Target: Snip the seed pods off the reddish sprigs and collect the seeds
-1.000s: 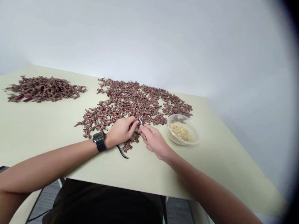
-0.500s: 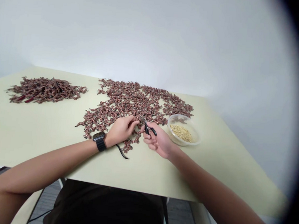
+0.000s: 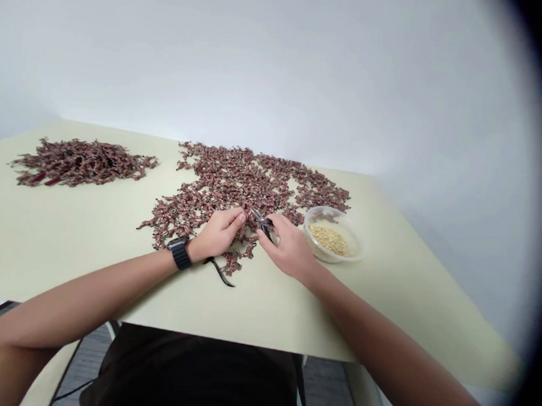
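Note:
My right hand (image 3: 289, 247) grips black-handled pliers (image 3: 264, 222), their metal jaws pointing left toward my left fingertips. My left hand (image 3: 220, 231), with a black watch (image 3: 179, 253) on its wrist, is closed in a pinch; what it holds is too small to make out. Both hands are over the near edge of a wide spread of small reddish-brown pieces (image 3: 235, 178). A thin black curved tool handle (image 3: 222, 274) lies on the table by my left wrist. Right of my right hand stands a clear round bowl (image 3: 356, 250) with small gold-coloured bits (image 3: 328, 239) in it.
A heap of similar brown pieces (image 3: 86, 162) lies at the left of the pale yellow table (image 3: 174, 302), with dark red handles (image 3: 53, 181) poking out at its front. A pale wall (image 3: 263, 65) rises behind the table.
My right hand has turned palm-down around the pliers, and their jaws have swung toward the left. My left hand has shifted slightly left, its fingers still pinched.

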{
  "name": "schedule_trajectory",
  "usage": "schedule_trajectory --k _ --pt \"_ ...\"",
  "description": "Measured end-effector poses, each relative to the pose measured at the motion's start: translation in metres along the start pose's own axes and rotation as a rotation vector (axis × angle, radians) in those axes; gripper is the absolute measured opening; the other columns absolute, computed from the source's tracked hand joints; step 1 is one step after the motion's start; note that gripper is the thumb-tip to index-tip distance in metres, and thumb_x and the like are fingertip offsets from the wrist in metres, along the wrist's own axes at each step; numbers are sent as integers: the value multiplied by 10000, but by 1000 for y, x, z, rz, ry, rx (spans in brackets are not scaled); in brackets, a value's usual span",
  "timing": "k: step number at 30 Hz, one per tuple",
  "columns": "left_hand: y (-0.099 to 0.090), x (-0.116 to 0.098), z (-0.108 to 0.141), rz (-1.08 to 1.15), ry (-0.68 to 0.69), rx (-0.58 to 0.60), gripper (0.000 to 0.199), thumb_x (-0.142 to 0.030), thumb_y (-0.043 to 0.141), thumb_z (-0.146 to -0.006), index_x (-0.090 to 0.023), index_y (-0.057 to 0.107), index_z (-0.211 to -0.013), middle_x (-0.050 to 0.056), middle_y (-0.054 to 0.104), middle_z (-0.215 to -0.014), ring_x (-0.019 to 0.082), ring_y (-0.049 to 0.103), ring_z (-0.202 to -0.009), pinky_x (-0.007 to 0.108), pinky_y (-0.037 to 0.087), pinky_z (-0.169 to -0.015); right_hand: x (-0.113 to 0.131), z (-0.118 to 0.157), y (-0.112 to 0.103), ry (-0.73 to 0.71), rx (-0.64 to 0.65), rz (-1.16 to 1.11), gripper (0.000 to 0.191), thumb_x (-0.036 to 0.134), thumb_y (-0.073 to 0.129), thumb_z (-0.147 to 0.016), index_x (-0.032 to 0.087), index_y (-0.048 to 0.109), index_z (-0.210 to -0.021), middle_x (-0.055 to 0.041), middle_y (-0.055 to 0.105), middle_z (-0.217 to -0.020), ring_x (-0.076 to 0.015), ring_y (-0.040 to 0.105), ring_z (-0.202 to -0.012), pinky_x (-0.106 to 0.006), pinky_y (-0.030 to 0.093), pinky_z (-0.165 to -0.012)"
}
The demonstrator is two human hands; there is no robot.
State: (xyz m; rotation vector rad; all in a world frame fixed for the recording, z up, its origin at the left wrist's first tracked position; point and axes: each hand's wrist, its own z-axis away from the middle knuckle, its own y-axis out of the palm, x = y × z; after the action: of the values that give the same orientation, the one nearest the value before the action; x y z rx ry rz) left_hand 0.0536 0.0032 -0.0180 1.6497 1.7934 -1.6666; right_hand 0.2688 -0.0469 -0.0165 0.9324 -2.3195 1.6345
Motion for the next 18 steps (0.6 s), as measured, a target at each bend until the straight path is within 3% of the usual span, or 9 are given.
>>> schedule_trajectory --k 6,11,15,18 --pt "-1 -1 1 25 11 17 479 -467 339 -1064 -166 554 -760 0 541 -676 131 488 -644 265 383 -656 -5 -1 -5 -33 42 71 297 428 488 -1001 238 578 -1211 -91 663 -1090 -254 649 -945 -350 468 -821" --pt "-1 0 0 35 -9 19 476 -461 336 -1065 -168 553 -759 -1 540 -672 129 491 -636 260 387 -648 -7 -2 -9 -46 59 116 296 428 471 -1010 220 581 -1189 -104 665 -1080 -257 648 -927 -351 459 -801" --pt "1 -4 0 -13 -6 9 463 -466 348 -1057 -173 539 -753 7 561 -688 136 505 -649 268 399 -666 -2 0 -6 36 60 31 240 441 495 -989 227 590 -1042 -59 657 -914 -226 615 -802 -323 418 -709" --pt "4 -8 1 -68 -16 -8 433 -455 392 -1044 -179 502 -730 -3 539 -658 129 479 -614 264 365 -624 6 2 3 169 88 -189 252 466 497 -979 230 566 -927 0 593 -754 -180 543 -684 -298 386 -643"
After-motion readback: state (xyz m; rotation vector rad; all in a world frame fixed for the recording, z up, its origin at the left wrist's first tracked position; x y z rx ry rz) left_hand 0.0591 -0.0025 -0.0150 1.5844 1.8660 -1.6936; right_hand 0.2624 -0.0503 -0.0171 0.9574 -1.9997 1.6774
